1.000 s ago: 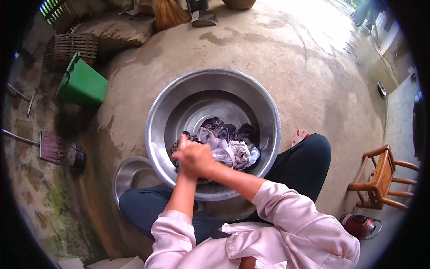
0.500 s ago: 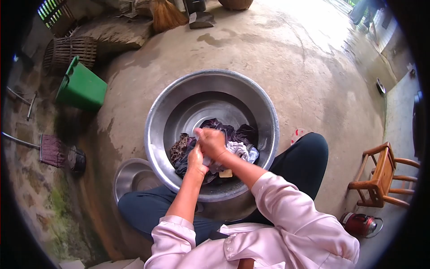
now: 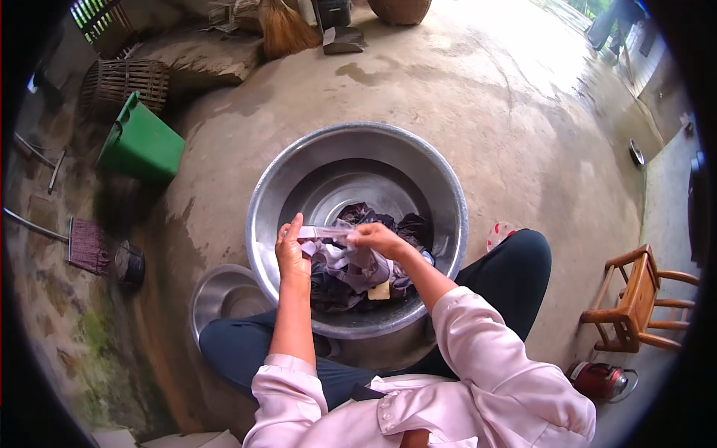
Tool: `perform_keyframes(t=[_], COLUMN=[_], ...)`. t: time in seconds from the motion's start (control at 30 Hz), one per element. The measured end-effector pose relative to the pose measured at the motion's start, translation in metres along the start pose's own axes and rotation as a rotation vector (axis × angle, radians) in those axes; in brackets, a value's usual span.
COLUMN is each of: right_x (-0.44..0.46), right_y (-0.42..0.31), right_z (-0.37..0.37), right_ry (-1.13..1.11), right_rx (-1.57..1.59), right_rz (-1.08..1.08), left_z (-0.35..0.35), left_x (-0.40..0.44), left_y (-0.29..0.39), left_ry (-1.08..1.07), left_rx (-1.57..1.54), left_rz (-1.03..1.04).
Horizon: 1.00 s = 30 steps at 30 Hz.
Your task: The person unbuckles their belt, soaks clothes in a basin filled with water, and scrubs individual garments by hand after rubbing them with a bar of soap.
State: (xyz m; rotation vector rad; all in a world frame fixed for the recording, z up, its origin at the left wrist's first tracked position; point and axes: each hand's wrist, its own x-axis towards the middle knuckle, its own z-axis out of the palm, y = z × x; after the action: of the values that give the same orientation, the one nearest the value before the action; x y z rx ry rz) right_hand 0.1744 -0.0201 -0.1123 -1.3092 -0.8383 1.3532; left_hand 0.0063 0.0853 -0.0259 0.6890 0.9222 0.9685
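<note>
Left hand (image 3: 293, 251): kinda half-curled, gripping one end of a pale lilac, strappy cloth garment (image 3: 364, 267)
Right hand (image 3: 376, 237): pinched pretty much closed on the other end
Garment: stretched over the wide, round, silver metal basin (image 3: 358, 139), drooping onto dark bunched clothes (image 3: 411, 227) inside
Tan rectangular block (image 3: 379, 291): in the basin's near half

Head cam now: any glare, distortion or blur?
Head view: glare washes out the floor toward top right; head view: strong fisheye curvature, black corners; head view: left hand reads clearly, pale cloth stretched to the right hand looks slightly smeared.
</note>
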Motion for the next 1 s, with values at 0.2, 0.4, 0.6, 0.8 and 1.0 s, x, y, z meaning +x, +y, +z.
perform_keyframes(t=[0.2, 0.4, 0.6, 0.8, 1.0], right_x=[-0.006, -0.044, -0.008, -0.014, 0.037], right_y=[-0.052, -0.095, -0.076, -0.073, -0.119], right_z=[0.029, 0.132, 0.097, 0.146, 0.065], right_ry=[0.294, 0.394, 0.704, 0.556, 0.789], right_rx=[0.556, -0.859, -0.639, -0.734, -0.653], right_rz=[-0.109, -0.674, -0.299, -0.493, -0.600], left_z=[0.004, -0.042, 0.021, -0.027, 0.049], left_x=[-0.011, 0.018, -0.046, 0.004, -0.025], left_y=[-0.025, -0.055, -0.038, -0.044, -0.014], left_ry=[0.013, -0.629, -0.071, -0.786, -0.147], left_rx=[0.109, -0.427, -0.055, -0.514, -0.039], left_rz=[-0.138, -0.466, -0.580, -0.559, -0.495])
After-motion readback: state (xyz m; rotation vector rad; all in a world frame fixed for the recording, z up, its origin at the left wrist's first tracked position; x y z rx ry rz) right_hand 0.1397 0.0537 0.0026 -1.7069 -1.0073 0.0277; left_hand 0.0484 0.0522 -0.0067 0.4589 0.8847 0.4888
